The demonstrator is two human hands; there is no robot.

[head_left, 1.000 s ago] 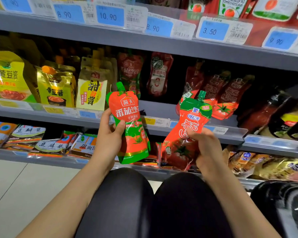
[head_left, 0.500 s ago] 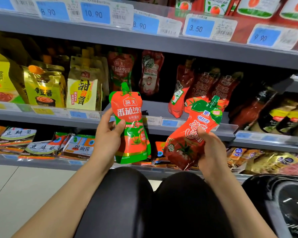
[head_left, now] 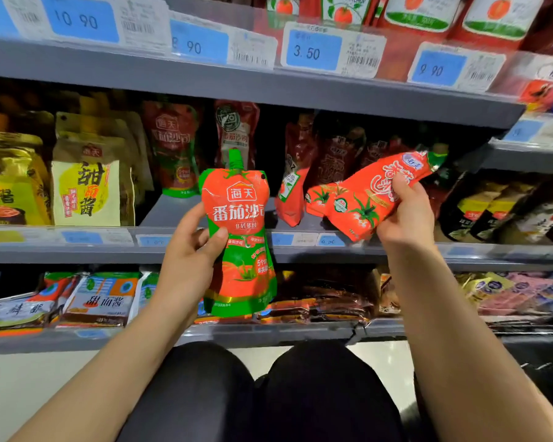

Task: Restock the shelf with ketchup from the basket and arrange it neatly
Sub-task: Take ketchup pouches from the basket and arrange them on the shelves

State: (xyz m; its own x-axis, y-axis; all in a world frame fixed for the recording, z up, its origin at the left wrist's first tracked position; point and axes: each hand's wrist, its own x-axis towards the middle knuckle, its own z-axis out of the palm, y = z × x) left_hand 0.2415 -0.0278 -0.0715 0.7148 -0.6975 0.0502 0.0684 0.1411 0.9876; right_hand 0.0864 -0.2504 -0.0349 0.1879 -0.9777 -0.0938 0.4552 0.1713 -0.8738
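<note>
Ahead of us stood the grey metal shelving unit [head_left: 237, 87], its edges lined with blue price labels [head_left: 313, 52]. On its middle shelf, dark red ketchup pouches [head_left: 173, 148] stood upright at the back, with pale paper sauce bags [head_left: 87, 183] to their left and dark bottles [head_left: 498, 212] lying to the right; flat sauce packets [head_left: 99, 301] filled the shelf below. Our black-clad knees [head_left: 262, 393] showed at the bottom.

Our left hand [head_left: 189, 260] held the red-and-green spouted ketchup pouch [head_left: 240, 237] upright in front of the middle shelf's edge, thumb pressed across its front and fingers curled behind. Our right hand [head_left: 406, 218] gripped the red tomato-printed ketchup pouch [head_left: 364, 193] around its middle, fingers wrapped over the front. That pouch was tilted almost flat, cap end pointing up and right, its base over the shelf's front edge, just beside a leaning pouch [head_left: 291, 186] already there.
</note>
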